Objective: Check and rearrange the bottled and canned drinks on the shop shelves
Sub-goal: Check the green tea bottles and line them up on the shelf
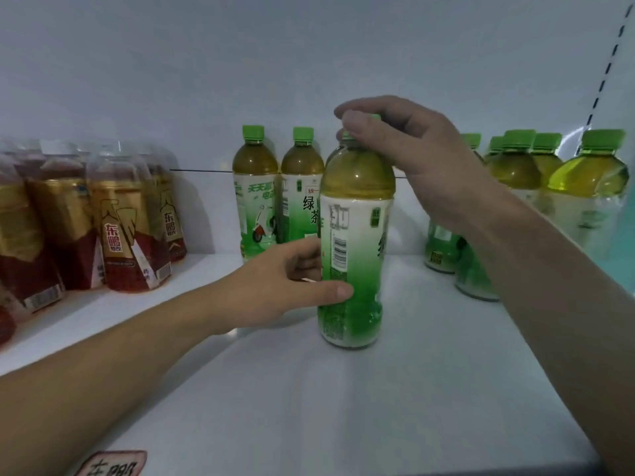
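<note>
A green tea bottle (355, 242) with a green cap stands upright on the white shelf (309, 389), its barcode turned toward me. My right hand (412, 156) grips it from above, fingers curled over the cap. My left hand (285, 286) holds its lower body, thumb across the green part of the label, fingers behind. Two more green tea bottles (275, 194) stand just behind it by the back wall.
Several gold-and-red drink bottles (127, 221) with clear domed caps fill the shelf's left side. Several green tea bottles (549, 187) crowd the right side behind my right forearm. A red price tag (113, 465) sits at the shelf's front edge.
</note>
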A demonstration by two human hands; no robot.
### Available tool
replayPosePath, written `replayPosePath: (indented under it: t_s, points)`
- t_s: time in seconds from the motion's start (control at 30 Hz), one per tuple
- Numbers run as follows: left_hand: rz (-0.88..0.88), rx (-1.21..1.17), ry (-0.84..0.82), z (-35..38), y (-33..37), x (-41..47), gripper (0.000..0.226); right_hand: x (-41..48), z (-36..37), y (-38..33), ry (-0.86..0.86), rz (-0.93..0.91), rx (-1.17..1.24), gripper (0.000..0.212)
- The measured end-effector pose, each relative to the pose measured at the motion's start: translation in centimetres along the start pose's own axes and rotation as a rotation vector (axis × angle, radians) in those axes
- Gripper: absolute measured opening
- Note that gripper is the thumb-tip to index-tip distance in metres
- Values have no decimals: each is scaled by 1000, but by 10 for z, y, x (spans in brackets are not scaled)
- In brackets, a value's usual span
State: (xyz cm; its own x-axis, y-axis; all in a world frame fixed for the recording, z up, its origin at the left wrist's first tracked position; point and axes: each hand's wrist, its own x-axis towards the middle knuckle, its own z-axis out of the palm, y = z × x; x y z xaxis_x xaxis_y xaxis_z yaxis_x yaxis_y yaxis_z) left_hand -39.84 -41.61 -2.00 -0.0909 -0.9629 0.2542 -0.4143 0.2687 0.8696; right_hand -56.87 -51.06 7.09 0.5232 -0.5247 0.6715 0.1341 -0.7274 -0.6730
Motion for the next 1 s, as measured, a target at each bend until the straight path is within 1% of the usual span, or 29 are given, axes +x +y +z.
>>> replayPosePath:
  t_s: [0.1,0.17,0.27,0.37,0.4,0.47,0.53,0.57,0.6,0.67,0.73,0.8,0.87,0.93,1.0]
  points:
    - [-12,3,-14,1,-5,-1,58,-6,-9,13,-159,41,76,18]
    - [-45,36,-27,5,-8,-2,67,-9,-14,18,-204,52,96,26]
    - [-93,102,-7,17,-11,-2,72,-12,-12,18,-165,26,25,26]
    - [-73,42,1,20,-11,0,64,-10,-10,18,-92,23,-47,36]
    - [-63,-2,-35,18,-10,1,63,-10,-12,20,-95,34,-48,39]
    - [-50,-73,-131,12,-9,0,59,-9,-14,23,-184,61,-10,37]
    - [-46,-85,-202,7,-10,-2,57,-11,-14,22,-288,64,28,37]
    - [-47,-76,-214,5,-10,-3,57,-13,-14,21,-304,55,33,36]
    - [-52,-47,-207,5,-10,-3,59,-14,-13,20,-284,45,25,34]
    - [-67,49,-145,8,-10,-3,66,-16,-7,19,-184,17,-36,36]
    - [-81,98,-49,14,-6,-2,76,-17,0,20,-90,2,-103,50]
    - [-79,74,13,18,-4,0,76,-15,4,24,-63,14,-129,62]
    - [-78,49,-8,16,-2,1,72,-15,2,26,-156,44,-47,60]
    - [-86,4,-64,12,-3,-2,73,-16,0,28,-253,56,78,47]
    - [-101,-24,-111,9,-4,-4,71,-18,0,27,-245,47,119,35]
